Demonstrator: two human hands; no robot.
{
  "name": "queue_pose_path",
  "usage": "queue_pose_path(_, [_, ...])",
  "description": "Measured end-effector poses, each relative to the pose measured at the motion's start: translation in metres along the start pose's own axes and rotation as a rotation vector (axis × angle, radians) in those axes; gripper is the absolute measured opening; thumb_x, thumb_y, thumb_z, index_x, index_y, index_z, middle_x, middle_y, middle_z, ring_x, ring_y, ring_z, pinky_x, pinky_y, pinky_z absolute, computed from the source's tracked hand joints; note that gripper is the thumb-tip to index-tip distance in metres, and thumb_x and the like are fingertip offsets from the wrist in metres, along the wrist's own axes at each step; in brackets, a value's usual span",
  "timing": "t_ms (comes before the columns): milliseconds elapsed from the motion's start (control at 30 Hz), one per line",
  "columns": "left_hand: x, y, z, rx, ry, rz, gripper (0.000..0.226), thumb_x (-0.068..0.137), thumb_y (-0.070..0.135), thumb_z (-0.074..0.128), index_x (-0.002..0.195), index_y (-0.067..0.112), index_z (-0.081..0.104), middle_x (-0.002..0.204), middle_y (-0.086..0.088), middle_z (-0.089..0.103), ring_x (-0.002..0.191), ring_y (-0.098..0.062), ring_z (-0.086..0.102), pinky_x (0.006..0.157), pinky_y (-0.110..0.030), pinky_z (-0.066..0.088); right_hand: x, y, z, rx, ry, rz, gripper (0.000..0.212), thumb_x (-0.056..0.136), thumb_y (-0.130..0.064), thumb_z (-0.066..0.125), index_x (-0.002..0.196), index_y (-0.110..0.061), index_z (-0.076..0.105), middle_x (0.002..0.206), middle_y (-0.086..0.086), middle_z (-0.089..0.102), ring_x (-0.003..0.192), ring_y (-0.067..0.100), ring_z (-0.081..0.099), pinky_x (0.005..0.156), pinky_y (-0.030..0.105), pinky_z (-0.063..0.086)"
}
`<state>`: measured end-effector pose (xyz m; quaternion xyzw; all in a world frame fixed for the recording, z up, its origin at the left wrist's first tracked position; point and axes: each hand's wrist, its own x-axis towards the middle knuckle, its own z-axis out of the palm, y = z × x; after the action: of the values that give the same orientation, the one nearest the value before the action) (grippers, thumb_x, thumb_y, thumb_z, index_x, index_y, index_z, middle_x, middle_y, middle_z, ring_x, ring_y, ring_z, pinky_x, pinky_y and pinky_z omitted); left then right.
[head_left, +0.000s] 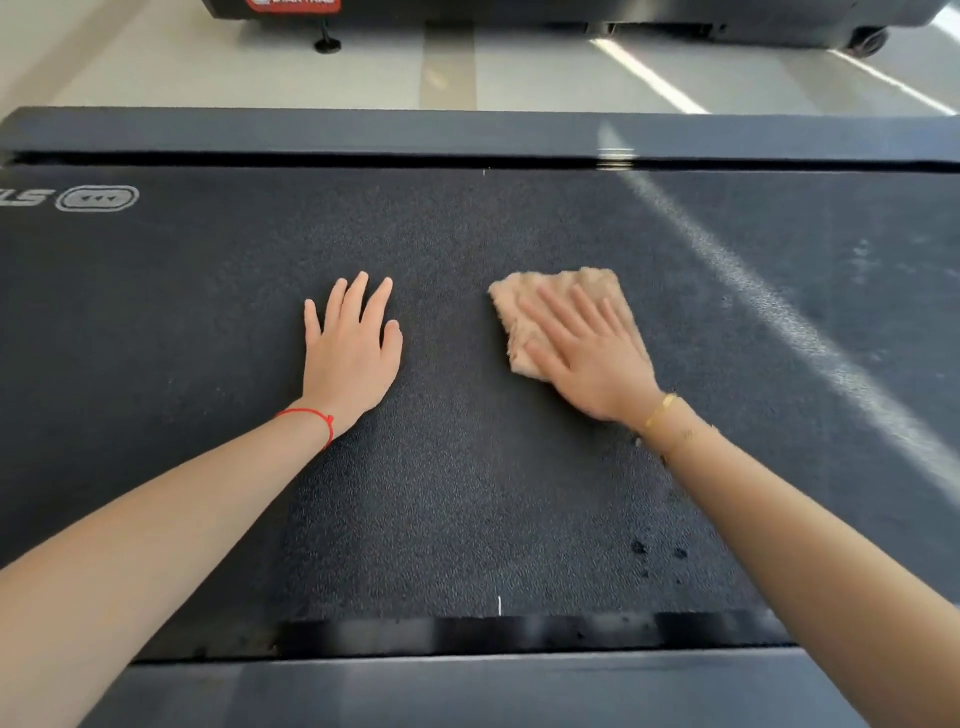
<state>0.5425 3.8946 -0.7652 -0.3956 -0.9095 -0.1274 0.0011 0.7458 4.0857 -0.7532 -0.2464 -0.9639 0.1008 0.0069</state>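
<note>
A dark, textured treadmill belt (467, 467) fills most of the view. My left hand (350, 348) lies flat on it with straight, spread fingers, a red string round the wrist. My right hand (587, 353) presses flat on a folded tan cloth (571, 288) that lies on the belt right of centre; a gold bracelet sits on that wrist. The cloth's near right part is hidden under my palm.
Dark side rails (467, 132) run along the far and near edges of the belt. A pale dusty streak (779, 322) crosses the belt on the right, and small wet spots (657, 551) lie near my right forearm. Another machine's base (519, 13) stands beyond on the light floor.
</note>
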Motion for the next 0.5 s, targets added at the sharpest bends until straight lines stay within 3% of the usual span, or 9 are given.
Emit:
queue_pose_path(67, [-0.009,-0.003,-0.002,-0.005,-0.012,0.002,0.054,0.105,0.034,0.03,0.157,0.023,0.022,0.164,-0.005,0.017,0.152,-0.024,0.01,0.122,-0.055,0.005,0.012,0.004,-0.004,0.008,-0.005,0.143,0.054,0.104,-0.05,0.022,0.156,-0.041,0.008,0.165,-0.014,0.001,0.153,0.023,-0.005,0.122,0.043,-0.008])
queue_pose_path(133, [-0.019,-0.005,-0.003,-0.011,-0.021,0.011,0.054,0.105,0.034,0.031,0.157,0.022,0.021,0.165,-0.005,0.016,0.152,-0.024,0.009,0.122,-0.054,0.004,0.007,-0.008,-0.002,0.017,-0.013,0.141,0.055,0.104,-0.05,0.02,0.156,-0.041,0.006,0.165,-0.014,-0.002,0.152,0.025,-0.007,0.122,0.046,-0.009])
queue_pose_path(333, [-0.039,-0.003,-0.002,0.003,0.006,0.001,0.054,0.105,0.031,0.032,0.157,0.021,0.022,0.164,-0.005,0.017,0.152,-0.023,0.009,0.122,-0.055,0.005,-0.083,-0.082,0.018,-0.025,-0.061,-0.22,0.056,0.104,-0.05,0.024,0.156,-0.039,0.006,0.165,-0.014,-0.002,0.152,0.025,-0.008,0.122,0.046,-0.008])
queue_pose_path(500, [-0.047,-0.001,-0.002,-0.012,0.007,-0.004,0.054,0.105,0.031,0.031,0.157,0.021,0.022,0.165,-0.005,0.017,0.153,-0.023,0.009,0.122,-0.055,0.004,-0.147,-0.102,0.022,0.004,-0.072,-0.371,0.057,0.104,-0.051,0.028,0.157,-0.037,0.01,0.165,-0.014,0.002,0.153,0.022,-0.008,0.123,0.044,-0.005])
